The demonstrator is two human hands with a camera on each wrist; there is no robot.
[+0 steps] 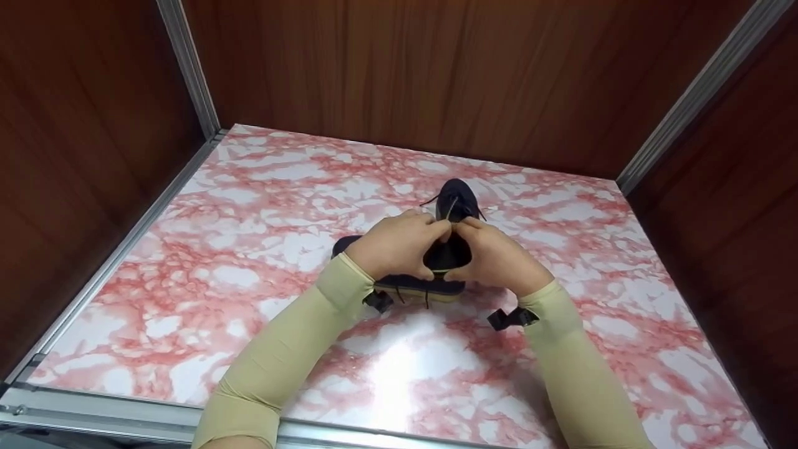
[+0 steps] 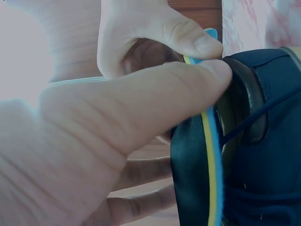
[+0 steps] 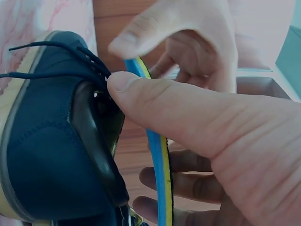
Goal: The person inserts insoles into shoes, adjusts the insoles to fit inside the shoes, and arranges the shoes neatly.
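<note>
An insole (image 2: 194, 160) with a black face and a blue-and-yellow edge is between my two hands. My left hand (image 1: 399, 244) pinches it from the left, thumb on one face and fingers behind. From the other side my right hand (image 1: 499, 257) grips it likewise, its thumb crossing the insole's edge in the right wrist view. Below the hands a dark navy shoe (image 1: 411, 284) lies on its side, partly covered by the left hand. Beyond the fingertips another navy shoe (image 1: 457, 194) points away, laces loose; the hands and insole block its rear from the head view.
The shoes rest on a red-and-white marbled board (image 1: 249, 274). Brown wood-grain panels (image 1: 399, 75) stand at the back and both sides, joined by metal rails (image 1: 193, 68). Another metal rail (image 1: 112, 405) runs along the near edge.
</note>
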